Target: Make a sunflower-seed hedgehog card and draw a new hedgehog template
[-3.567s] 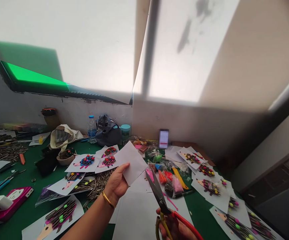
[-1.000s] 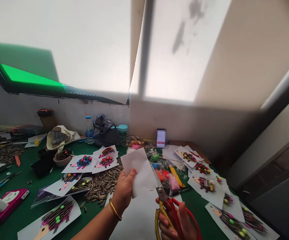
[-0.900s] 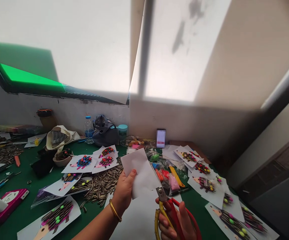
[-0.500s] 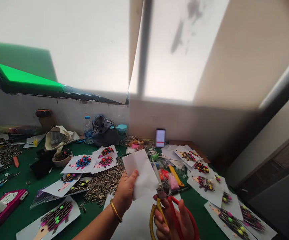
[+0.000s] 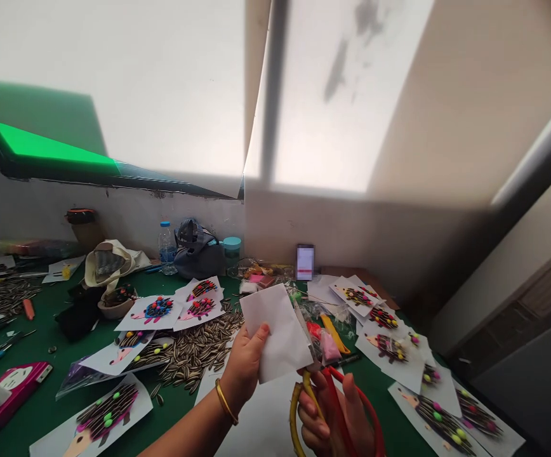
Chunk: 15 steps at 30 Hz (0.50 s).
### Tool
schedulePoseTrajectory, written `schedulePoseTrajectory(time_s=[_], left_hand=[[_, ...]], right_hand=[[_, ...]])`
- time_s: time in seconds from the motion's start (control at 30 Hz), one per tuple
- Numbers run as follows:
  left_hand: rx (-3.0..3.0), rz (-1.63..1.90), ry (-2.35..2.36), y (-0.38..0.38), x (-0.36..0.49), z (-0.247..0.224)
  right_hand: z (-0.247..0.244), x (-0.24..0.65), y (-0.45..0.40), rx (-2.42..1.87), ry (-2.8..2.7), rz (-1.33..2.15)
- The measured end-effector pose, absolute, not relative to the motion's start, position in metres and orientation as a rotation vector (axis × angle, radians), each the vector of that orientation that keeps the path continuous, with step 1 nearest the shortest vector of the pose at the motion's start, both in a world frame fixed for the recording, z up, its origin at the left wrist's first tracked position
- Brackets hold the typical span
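My left hand (image 5: 245,362), with a gold bangle at the wrist, pinches a white sheet of paper (image 5: 275,330) by its left side, thumb on top. In my right hand (image 5: 320,412) is a pair of scissors (image 5: 335,406) with one red and one yellow handle. Their blades lie at the paper's right edge, and the paper covers part of them. Below both hands lies a larger white sheet (image 5: 256,419). Left of the paper is a pile of striped sunflower seeds (image 5: 197,355).
Hedgehog cards decorated with seeds and coloured balls lie on the left (image 5: 101,412) and right (image 5: 390,349). Bags of coloured clay (image 5: 330,346) sit beyond the scissors. A phone (image 5: 305,262) leans against the wall, and a water bottle (image 5: 166,247) stands by a dark bag (image 5: 199,254).
The paper and my left hand have moved slightly right, toward the scissors. More of the blades is now behind the paper.
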<state>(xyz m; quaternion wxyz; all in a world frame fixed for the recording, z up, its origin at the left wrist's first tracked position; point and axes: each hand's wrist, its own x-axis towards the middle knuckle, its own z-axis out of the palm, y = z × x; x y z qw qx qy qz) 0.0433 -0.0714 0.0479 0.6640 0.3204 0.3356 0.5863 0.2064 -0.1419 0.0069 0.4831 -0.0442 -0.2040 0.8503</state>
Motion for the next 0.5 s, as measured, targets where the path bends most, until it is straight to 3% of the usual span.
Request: schedulePoseTrajectory(time_s=[0.5], left_hand=[[0.724,1.224,0.773,-0.077,0.044,0.039]], right_hand=[[0.005,0.217,-0.142,-0.209,-0.625,2.080]])
